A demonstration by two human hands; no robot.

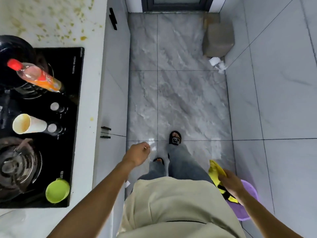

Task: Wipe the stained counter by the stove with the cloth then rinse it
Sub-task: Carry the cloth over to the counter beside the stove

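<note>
- Counter (96,86), 9 to 11 o'clock: yellow-green stains (56,23) splattered beyond the black stove (75,117); the stove's white print too small to read.
- Left hand (138,154), 6 o'clock: fingers loosely curled, holding nothing, arm extended over the floor.
- Right hand (230,183), 4 o'clock: grips yellow cloth (216,170) above purple bucket (247,208).

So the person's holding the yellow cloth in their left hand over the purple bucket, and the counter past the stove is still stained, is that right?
Not quite: the head view shows the yellow cloth gripped by the right hand, not the left hand, which holds no cloth. The rest stands: it is above the purple bucket, and the counter is stained.
</note>
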